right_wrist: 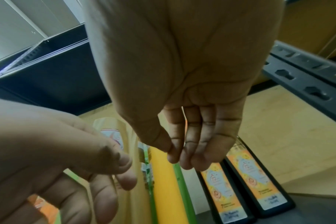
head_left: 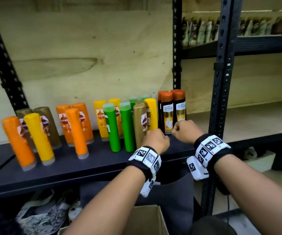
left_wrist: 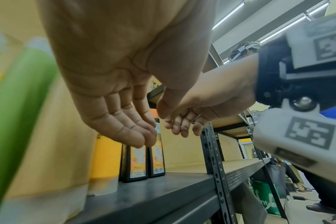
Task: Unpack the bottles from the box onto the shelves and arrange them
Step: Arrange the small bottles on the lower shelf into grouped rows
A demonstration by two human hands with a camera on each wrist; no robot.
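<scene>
Both the left hand point(head_left: 155, 140) and right hand point(head_left: 186, 130) hung loosely curled, holding nothing, just before the black orange-capped plastic bottles point(head_left: 172, 112), so the arranging step seemed in hand, next calling for a grasp.

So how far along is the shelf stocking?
Mostly done, it seems: many orange, yellow, green and gold plastic bottles stand on the dark metal shelf. Both hands, left and right, hold nothing beside the black orange-capped bottles. The cardboard box interior is hidden.
</scene>
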